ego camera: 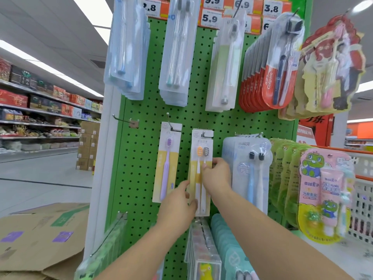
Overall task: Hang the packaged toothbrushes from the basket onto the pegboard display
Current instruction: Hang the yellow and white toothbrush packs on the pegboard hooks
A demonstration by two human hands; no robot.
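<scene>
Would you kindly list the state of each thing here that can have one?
Two-brush pack: hanging on its hook, gripped by both hands.
Left hand: holding the pack's lower left edge.
Right hand: pinching the pack's right edge.
Purple toothbrush pack: hanging, untouched.
Left hook: bare.

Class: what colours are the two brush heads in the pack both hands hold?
Orange and grey brush heads, clearest in the head view.
</scene>
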